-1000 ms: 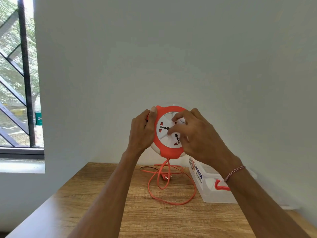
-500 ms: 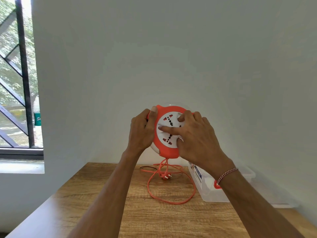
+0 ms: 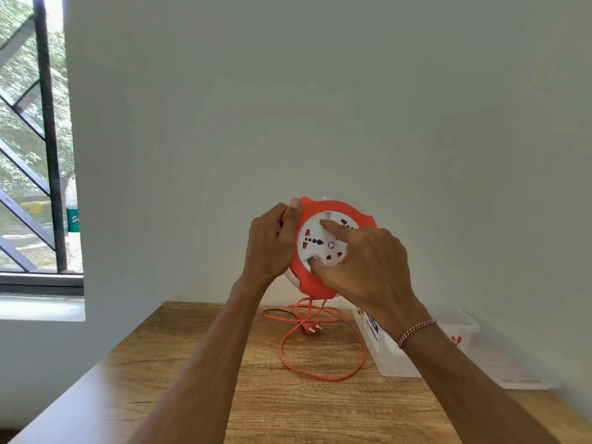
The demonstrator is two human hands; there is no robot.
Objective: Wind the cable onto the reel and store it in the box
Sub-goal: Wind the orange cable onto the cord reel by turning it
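Observation:
I hold a round orange reel [image 3: 323, 206] with a white socket face upright in the air above the table. My left hand [image 3: 269, 245] grips its left rim, thumb on the front edge. My right hand [image 3: 362, 261] grips the white centre dial, forefinger and thumb set in its notches. An orange cable [image 3: 323, 357] hangs from the reel's underside and lies in loose loops on the table, its plug [image 3: 312, 328] resting among them. A clear plastic box [image 3: 397, 360] stands open on the table to the right, partly hidden by my right forearm.
The wooden table [image 3: 288, 408] meets a white wall at the back. The box's clear lid [image 3: 512, 370] lies to the right of the box. A barred window [image 3: 35, 139] is at the left.
My right hand has turned the white dial, so the socket holes have rotated. The cable loops on the table have shrunk a little and the plug has shifted. My left hand stays put.

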